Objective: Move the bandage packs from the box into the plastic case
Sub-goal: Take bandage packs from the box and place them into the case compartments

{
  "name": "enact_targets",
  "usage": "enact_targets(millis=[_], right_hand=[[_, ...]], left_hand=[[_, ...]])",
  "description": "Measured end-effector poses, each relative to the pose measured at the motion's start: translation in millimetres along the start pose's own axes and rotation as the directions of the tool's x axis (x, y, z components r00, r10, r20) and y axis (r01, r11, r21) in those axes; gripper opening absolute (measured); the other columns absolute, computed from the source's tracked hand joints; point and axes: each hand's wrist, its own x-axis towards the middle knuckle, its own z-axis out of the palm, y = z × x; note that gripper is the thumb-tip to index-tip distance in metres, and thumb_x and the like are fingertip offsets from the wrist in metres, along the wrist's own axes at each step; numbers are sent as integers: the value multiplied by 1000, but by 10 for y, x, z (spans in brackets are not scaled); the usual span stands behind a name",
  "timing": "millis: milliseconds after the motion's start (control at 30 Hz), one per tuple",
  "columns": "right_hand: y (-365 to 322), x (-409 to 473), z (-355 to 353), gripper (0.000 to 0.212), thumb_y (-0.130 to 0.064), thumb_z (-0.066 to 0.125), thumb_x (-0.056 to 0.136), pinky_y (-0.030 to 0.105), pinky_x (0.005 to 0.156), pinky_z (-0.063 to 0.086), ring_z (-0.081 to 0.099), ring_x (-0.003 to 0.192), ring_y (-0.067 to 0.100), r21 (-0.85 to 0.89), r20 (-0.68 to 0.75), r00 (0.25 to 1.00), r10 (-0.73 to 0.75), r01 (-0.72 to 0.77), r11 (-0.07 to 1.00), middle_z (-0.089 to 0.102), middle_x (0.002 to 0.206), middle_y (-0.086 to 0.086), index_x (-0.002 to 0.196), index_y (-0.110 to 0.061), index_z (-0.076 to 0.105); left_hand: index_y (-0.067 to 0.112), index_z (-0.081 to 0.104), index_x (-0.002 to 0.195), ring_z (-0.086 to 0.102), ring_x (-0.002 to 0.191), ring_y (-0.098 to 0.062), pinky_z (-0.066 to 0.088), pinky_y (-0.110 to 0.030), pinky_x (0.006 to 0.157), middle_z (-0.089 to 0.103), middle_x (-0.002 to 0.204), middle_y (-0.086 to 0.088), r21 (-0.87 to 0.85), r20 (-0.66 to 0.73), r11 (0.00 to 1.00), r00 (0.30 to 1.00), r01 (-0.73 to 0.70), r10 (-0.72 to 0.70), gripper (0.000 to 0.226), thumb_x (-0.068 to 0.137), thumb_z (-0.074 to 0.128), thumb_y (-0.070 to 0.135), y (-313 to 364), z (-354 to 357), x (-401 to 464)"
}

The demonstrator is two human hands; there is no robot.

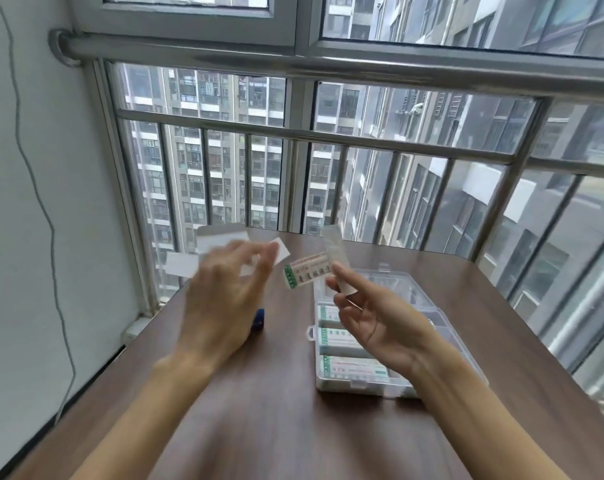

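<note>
Bandage packs' white cardboard box [221, 252], flaps open, sits blurred behind the left hand [224, 299], whose fingers are spread and relaxed; whether they hold it I cannot tell. Right-hand [373, 317] fingers pinch a green-and-white bandage pack [307, 271] above the clear plastic case [432, 306], which holds more packs on the brown table [276, 410].

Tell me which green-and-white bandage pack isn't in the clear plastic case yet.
The green-and-white bandage pack pinched in the right hand, raised above the brown table. The other three packs lie stacked in a row inside the clear plastic case.
</note>
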Motion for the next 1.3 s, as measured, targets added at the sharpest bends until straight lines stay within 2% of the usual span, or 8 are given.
enact_targets(millis=[100, 267, 367, 500, 667, 867, 1000, 1300], right_hand=[[-59, -110, -180, 14, -21, 71, 75, 10, 48, 47, 53, 53, 4, -49, -46, 996, -73, 71, 996, 68, 72, -2, 82, -10, 71], [-160, -288, -556, 21, -27, 69, 75, 12, 56, 48, 55, 56, 2, -402, -82, 931, -357, 297, 866, 72, 76, -2, 93, -16, 73], [-325, -377, -818, 22, -30, 64, 82, 14, 66, 50, 63, 72, -4, -705, 70, 743, -665, 509, 494, 72, 82, -16, 103, -33, 68], [-397, -285, -1049, 21, -50, 53, 86, 26, 85, 46, 51, 105, 2, -851, 503, 633, -588, 480, -211, 62, 107, -22, 103, -48, 64], [-393, -260, -1190, 26, -43, 47, 90, 38, 87, 48, 50, 111, 10, -827, 561, 634, -532, 396, -400, 62, 117, -10, 108, -44, 66], [-517, -242, -1160, 35, -38, 49, 94, 23, 88, 48, 57, 106, 1, -808, 207, 892, -402, 387, 444, 56, 126, -8, 128, -32, 52], [-569, -99, -1219, 26, -14, 67, 85, 13, 64, 50, 65, 71, 2, -793, 101, 889, -447, 343, 504, 71, 91, 1, 111, -17, 66], [-488, 253, -1426, 11, -16, 72, 81, 27, 82, 52, 68, 79, 10, -924, 5, 944, -330, 131, 360, 75, 81, 0, 88, -23, 75]], left_hand=[[35, 64, 98, 64, 64, 0, 38, -15, 54, 72, 82, 8, -339, 454, 883, 879, 325, -149, 40, 90, 35, 62, 366, 212, -39], [17, 68, 99, 52, 49, -1, 30, -10, 39, 71, 73, 7, -442, 612, 666, 745, 600, -265, 21, 97, 51, 28, 532, 513, 5], [13, 64, 92, 50, 46, -3, 26, -11, 35, 71, 70, 6, -362, 706, 614, 637, 701, -311, 17, 97, 49, 17, 591, 622, 76], [9, 57, 92, 44, 44, -5, 21, -13, 35, 68, 67, 3, -336, 806, 533, 530, 776, -265, 21, 94, 38, 17, 721, 726, 84], [15, 63, 101, 45, 48, -4, 24, -12, 35, 66, 70, 5, -369, 827, 559, 537, 743, -168, 30, 98, 41, 36, 769, 857, 95], [25, 63, 96, 48, 53, 2, 32, -11, 44, 70, 74, 12, -311, 742, 838, 665, 449, -81, 15, 99, 48, 24, 787, 1083, 167], [16, 70, 92, 54, 51, -1, 42, -14, 49, 69, 70, 8, -286, 697, 893, 715, 348, -55, 29, 99, 47, 33, 840, 1219, 298], [35, 64, 94, 62, 86, -3, 43, -22, 71, 66, 88, 16, 124, 630, 990, 776, -60, -32, 13, 84, 69, 42, 573, 1422, 449]])
